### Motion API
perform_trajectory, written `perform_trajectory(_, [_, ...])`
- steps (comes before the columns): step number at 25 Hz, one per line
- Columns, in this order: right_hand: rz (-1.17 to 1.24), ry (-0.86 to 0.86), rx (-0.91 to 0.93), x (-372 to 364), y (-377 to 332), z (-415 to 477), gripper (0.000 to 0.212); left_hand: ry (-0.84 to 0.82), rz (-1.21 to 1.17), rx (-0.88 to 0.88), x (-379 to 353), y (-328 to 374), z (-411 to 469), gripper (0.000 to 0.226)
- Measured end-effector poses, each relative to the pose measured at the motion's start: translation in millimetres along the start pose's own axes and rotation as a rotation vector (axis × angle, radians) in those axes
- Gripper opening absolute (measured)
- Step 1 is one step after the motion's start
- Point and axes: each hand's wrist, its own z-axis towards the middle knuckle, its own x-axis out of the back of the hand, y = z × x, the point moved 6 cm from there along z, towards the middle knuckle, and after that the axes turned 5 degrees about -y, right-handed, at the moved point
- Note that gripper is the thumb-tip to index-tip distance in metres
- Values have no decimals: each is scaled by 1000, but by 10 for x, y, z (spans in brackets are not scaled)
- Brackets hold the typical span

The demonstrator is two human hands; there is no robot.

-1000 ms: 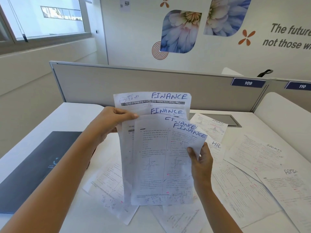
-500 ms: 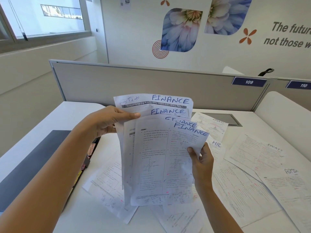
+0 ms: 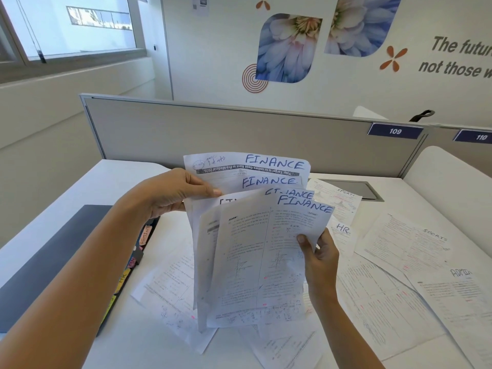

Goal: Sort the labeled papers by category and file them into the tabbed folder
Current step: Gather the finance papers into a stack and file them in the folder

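Note:
I hold a fanned stack of several printed sheets, the FINANCE papers (image 3: 255, 257), upright above the desk. My left hand (image 3: 173, 193) grips the stack's upper left edge and my right hand (image 3: 318, 258) pinches its right edge. A dark grey tabbed folder (image 3: 53, 262) lies on the desk at the left, under my left forearm, with coloured tabs (image 3: 145, 235) marked ADMIN and HR showing along its right edge. Loose sheets lie on the desk behind and to the right: an HR paper (image 3: 342, 230), two SPORTS papers (image 3: 410, 243) and an ADMIN paper (image 3: 458, 291).
A grey partition (image 3: 239, 134) with number plates 109 and 110 closes the far side of the white desk (image 3: 127, 179). A cable hatch (image 3: 354, 189) sits at the desk's back. More unlabelled printed sheets (image 3: 167, 288) lie beneath the held stack.
The folder's cover has swung from lying flat, exposing the coloured tabs on its right edge. The sheets in my hands have fanned out a little more; both hands stay gripping them.

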Motion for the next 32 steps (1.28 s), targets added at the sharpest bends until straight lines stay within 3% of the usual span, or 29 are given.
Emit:
perform_trajectory(4, [15,2,-8,28,8,-6,64,29,69,-85,-43,52,-23,62])
perform_trajectory(7, [65,-2,-17,40,36,3,32,132,158,-140,-26,62,-40,11])
perform_trajectory(12, [155,-59,-93,2,90,-40,24,395,165,-262,109,-1,-64,19])
perform_trajectory(14, [131,-123,-110,-29,138,-45,22,417,136,-348,53,-18,-76,16])
perform_trajectory(18, [96,-230,-166,-110,175,-14,74,346,46,-433,-132,-78,-49,14])
perform_trajectory(20, [118,-251,-205,-137,173,29,82,347,21,-473,-167,-113,-36,17])
perform_trajectory(23, [103,-179,-233,-114,162,61,57,397,-112,-530,-204,-183,-45,20])
perform_trajectory(25, [92,-103,-230,-73,151,43,40,491,-320,-536,-222,-303,-60,20])
perform_trajectory(27, [123,-71,-228,-52,156,4,37,590,-421,-475,-277,-505,-47,30])
perform_trajectory(32, [87,-88,-163,-86,92,-61,34,609,-162,-397,-599,-691,9,20])
